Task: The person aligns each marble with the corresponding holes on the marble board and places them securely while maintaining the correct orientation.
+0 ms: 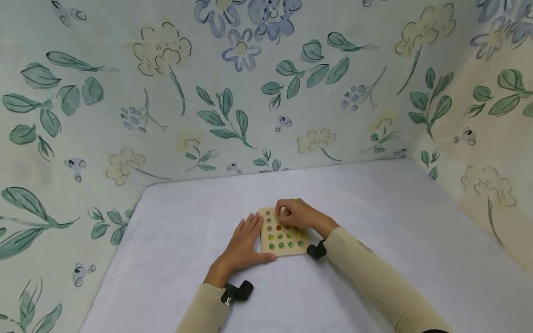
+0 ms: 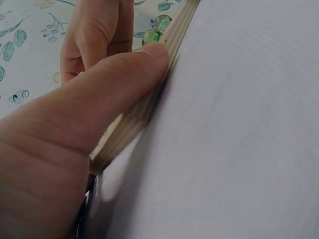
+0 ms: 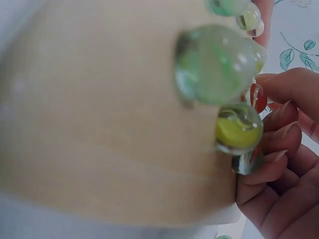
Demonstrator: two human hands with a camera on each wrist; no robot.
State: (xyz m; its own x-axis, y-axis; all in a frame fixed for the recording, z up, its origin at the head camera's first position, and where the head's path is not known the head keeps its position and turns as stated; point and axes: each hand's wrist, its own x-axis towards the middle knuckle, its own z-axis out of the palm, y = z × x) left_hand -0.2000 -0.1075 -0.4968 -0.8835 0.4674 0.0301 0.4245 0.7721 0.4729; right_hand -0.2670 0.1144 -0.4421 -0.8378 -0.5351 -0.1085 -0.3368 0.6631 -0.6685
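A square wooden board [image 1: 265, 251] with marbles set in rows lies on the white table. My left hand [image 1: 243, 247] rests along its left side with straight fingers, and the thumb presses the near edge, seen close up in the left wrist view. My right hand [image 1: 301, 214] reaches over the far part of the board, thumb and index finger pinched at a marble that the fingertips mostly hide. Just nearer than those fingertips sits a red marble [image 1: 278, 228]. Green marbles [image 1: 281, 245] fill the nearest row, with yellow-green marbles [image 1: 289, 236] behind it.
A white cloth [image 1: 175, 259] covers the table around the board. Flower-patterned fabric [image 1: 233, 106] hangs behind and at both sides. Each wrist carries a small black camera [image 1: 237, 292].
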